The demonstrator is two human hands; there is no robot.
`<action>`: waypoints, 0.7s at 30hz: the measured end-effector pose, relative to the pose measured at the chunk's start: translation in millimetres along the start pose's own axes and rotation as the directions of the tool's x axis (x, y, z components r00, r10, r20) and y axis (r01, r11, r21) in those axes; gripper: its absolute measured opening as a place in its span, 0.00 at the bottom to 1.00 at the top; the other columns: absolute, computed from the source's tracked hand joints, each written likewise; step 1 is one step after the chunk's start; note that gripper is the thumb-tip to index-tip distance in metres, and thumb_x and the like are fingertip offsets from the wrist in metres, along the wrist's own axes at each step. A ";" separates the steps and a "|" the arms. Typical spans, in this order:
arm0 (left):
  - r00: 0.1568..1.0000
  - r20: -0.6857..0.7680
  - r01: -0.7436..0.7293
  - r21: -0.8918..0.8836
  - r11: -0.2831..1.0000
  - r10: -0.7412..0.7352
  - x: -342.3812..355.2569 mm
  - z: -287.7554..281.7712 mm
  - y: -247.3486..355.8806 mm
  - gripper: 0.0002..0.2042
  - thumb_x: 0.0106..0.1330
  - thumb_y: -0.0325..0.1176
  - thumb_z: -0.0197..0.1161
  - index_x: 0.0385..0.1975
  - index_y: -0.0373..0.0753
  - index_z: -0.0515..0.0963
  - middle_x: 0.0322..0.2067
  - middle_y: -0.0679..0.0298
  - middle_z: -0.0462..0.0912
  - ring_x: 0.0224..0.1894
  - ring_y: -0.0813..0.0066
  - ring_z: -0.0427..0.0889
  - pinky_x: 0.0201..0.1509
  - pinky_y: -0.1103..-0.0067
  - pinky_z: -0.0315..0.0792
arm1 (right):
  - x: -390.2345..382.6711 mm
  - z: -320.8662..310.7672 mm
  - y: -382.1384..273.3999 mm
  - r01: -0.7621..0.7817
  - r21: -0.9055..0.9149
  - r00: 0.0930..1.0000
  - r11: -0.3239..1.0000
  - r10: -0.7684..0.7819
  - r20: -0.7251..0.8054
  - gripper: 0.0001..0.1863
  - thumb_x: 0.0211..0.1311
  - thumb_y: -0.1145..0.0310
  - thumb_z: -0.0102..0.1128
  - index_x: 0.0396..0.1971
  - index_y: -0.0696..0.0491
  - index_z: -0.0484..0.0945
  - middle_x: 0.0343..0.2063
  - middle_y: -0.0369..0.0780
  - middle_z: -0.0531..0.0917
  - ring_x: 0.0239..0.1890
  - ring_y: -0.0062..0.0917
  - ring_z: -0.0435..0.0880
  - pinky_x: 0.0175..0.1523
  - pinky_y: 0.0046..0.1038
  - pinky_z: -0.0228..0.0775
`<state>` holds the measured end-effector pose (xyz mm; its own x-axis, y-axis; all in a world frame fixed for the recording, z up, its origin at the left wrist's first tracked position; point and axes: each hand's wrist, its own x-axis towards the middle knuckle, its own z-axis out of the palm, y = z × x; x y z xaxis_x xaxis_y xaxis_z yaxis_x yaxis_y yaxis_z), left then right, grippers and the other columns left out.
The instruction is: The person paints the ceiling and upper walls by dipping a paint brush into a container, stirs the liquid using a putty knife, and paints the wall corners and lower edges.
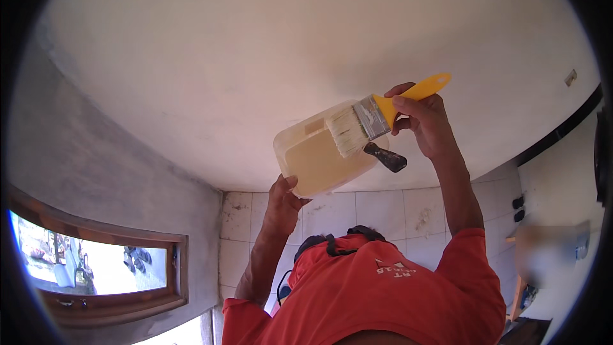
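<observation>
My left hand [282,207] grips the lower left edge of a translucent plastic tub [303,163] with a pale yellowish inside. My right hand [424,124] holds a wide paintbrush by its yellow handle [424,86], thumb across it. The brush's metal band and whitish bristles [345,131] are over the tub's right half. A black handle [389,157] of another tool sticks out past the tub's right side, below the bristles; its far end is hidden.
A pale plastered surface [268,38] fills the upper view, meeting white tiles [377,211] with dirty marks. At left are a grey wall [89,128] and a wood-framed window [175,262]. At right are a dark curved strip [555,134] and some dark objects [518,207].
</observation>
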<state>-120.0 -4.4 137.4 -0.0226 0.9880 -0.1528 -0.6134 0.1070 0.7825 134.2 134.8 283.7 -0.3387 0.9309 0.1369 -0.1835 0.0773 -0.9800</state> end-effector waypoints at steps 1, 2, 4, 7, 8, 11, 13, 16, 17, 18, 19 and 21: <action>1.000 -0.001 0.006 -0.002 1.000 -0.006 -1.8 1.0 1.3 0.29 0.63 0.55 0.57 0.57 0.40 0.73 0.52 0.63 0.80 0.52 0.71 0.78 0.54 0.69 0.72 | -2.4 -0.3 0.7 -0.006 -0.001 1.000 1.000 0.006 -0.003 0.12 0.60 0.67 0.64 0.39 0.59 0.81 0.30 0.41 0.83 0.29 0.23 0.83 0.28 0.23 0.77; 1.000 -0.007 0.029 0.000 1.000 -0.029 -2.7 2.6 3.7 0.29 0.63 0.54 0.58 0.57 0.40 0.72 0.52 0.63 0.80 0.52 0.71 0.79 0.54 0.69 0.72 | -3.9 -0.4 0.2 -0.009 0.022 1.000 1.000 0.009 -0.006 0.12 0.60 0.67 0.64 0.39 0.58 0.81 0.30 0.41 0.83 0.29 0.23 0.83 0.28 0.24 0.76; 0.998 -0.014 0.056 0.001 0.998 -0.056 -3.1 6.5 12.8 0.29 0.63 0.54 0.58 0.58 0.40 0.72 0.52 0.63 0.80 0.52 0.71 0.79 0.54 0.69 0.72 | -2.6 0.6 -2.5 -0.016 0.045 1.000 0.999 0.017 -0.010 0.11 0.60 0.67 0.64 0.39 0.58 0.81 0.30 0.40 0.82 0.29 0.23 0.83 0.28 0.24 0.76; 0.997 -0.006 0.077 0.012 0.997 -0.077 -8.9 18.5 32.4 0.28 0.62 0.51 0.59 0.58 0.39 0.72 0.52 0.64 0.80 0.52 0.71 0.79 0.53 0.69 0.72 | 0.0 2.9 -11.0 -0.006 0.030 1.000 1.000 0.007 -0.004 0.11 0.61 0.67 0.64 0.39 0.58 0.81 0.30 0.40 0.82 0.28 0.23 0.83 0.27 0.24 0.76; 0.997 0.002 0.075 0.024 0.997 -0.075 -10.7 24.3 39.3 0.28 0.62 0.50 0.59 0.59 0.39 0.72 0.52 0.63 0.80 0.52 0.71 0.79 0.54 0.68 0.73 | 1.6 3.6 -13.6 0.002 0.022 1.000 1.000 -0.002 0.009 0.11 0.61 0.67 0.64 0.39 0.58 0.81 0.30 0.40 0.82 0.28 0.23 0.83 0.27 0.24 0.76; 0.997 0.021 0.076 0.040 0.996 -0.077 -10.7 31.0 51.1 0.29 0.62 0.48 0.60 0.60 0.37 0.70 0.53 0.62 0.79 0.54 0.69 0.79 0.56 0.67 0.74 | 6.0 6.0 -14.9 0.016 0.011 1.000 1.000 -0.016 0.019 0.12 0.61 0.66 0.64 0.39 0.59 0.81 0.30 0.40 0.82 0.28 0.22 0.82 0.27 0.23 0.76; 0.996 0.034 0.078 0.043 0.996 -0.080 -8.1 31.1 51.1 0.30 0.62 0.48 0.60 0.61 0.37 0.69 0.54 0.60 0.79 0.55 0.68 0.79 0.57 0.66 0.74 | 8.2 5.4 -12.2 0.023 0.005 1.000 1.000 -0.023 0.017 0.12 0.61 0.66 0.64 0.39 0.59 0.81 0.30 0.40 0.82 0.27 0.22 0.82 0.27 0.23 0.76; 0.997 0.051 0.052 0.066 0.996 -0.055 -5.6 31.2 45.5 0.33 0.65 0.46 0.55 0.64 0.30 0.62 0.56 0.55 0.76 0.57 0.67 0.78 0.59 0.69 0.75 | 8.4 2.9 -8.9 0.021 -0.001 1.000 1.000 -0.021 0.016 0.12 0.61 0.66 0.64 0.39 0.59 0.81 0.30 0.40 0.83 0.27 0.22 0.82 0.27 0.23 0.75; 0.997 0.064 0.047 0.064 0.997 -0.052 -4.5 31.2 44.3 0.33 0.65 0.46 0.55 0.64 0.29 0.62 0.56 0.54 0.76 0.57 0.67 0.78 0.59 0.70 0.75 | 7.9 3.4 -9.9 0.035 -0.018 0.999 0.999 -0.035 0.012 0.12 0.61 0.66 0.64 0.40 0.59 0.81 0.30 0.40 0.83 0.27 0.22 0.82 0.27 0.23 0.76; 0.996 0.077 0.043 0.061 0.997 -0.047 -3.7 31.0 43.0 0.33 0.65 0.46 0.55 0.64 0.29 0.62 0.56 0.54 0.75 0.57 0.67 0.79 0.59 0.70 0.75 | 7.1 3.7 -11.3 0.049 -0.036 0.999 0.998 -0.048 0.007 0.13 0.61 0.66 0.64 0.40 0.59 0.81 0.30 0.40 0.83 0.27 0.22 0.82 0.27 0.23 0.76; 0.996 0.073 0.047 0.060 0.997 -0.051 -2.8 29.8 41.4 0.33 0.65 0.46 0.55 0.64 0.29 0.62 0.56 0.54 0.75 0.57 0.67 0.79 0.59 0.70 0.75 | 6.2 3.6 -12.7 0.043 -0.036 0.999 0.998 -0.043 0.007 0.13 0.61 0.66 0.64 0.40 0.59 0.81 0.30 0.40 0.83 0.27 0.22 0.82 0.27 0.23 0.76; 0.994 0.091 0.061 0.078 0.995 -0.068 -1.9 26.5 37.6 0.33 0.64 0.46 0.55 0.63 0.29 0.62 0.56 0.53 0.75 0.57 0.67 0.79 0.59 0.70 0.75 | 3.3 2.9 -16.8 0.104 -0.098 0.994 0.990 -0.106 -0.005 0.13 0.61 0.65 0.64 0.40 0.59 0.81 0.31 0.39 0.83 0.28 0.21 0.82 0.28 0.23 0.76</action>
<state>-122.1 0.8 183.1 0.0909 0.9845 -0.1500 -0.5503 0.1752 0.8164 133.5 135.5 301.0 -0.3127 0.9193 0.2388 -0.1264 0.2089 -0.9697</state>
